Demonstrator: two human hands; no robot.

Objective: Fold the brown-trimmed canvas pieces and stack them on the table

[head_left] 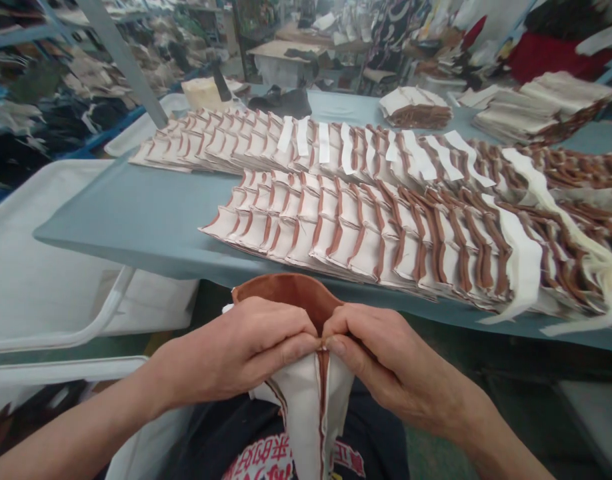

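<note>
Both hands meet low in the middle of the head view, pinching one brown-and-white fabric piece (306, 393). My left hand (246, 350) is closed on its left edge, thumb and fingers pressed together at the seam. Closed on the right edge, my right hand (381, 360) touches the left one at the thumb tips. The piece's brown side curls up behind the knuckles, and its white lining with a brown seam hangs down over my lap.
A grey-blue table (136, 220) stands just ahead, carrying two long overlapping rows of similar brown-and-white pieces (386, 227), some with white strips (523, 267). Stacks of such pieces (416, 107) lie at the back. White bins (31, 267) sit to the left.
</note>
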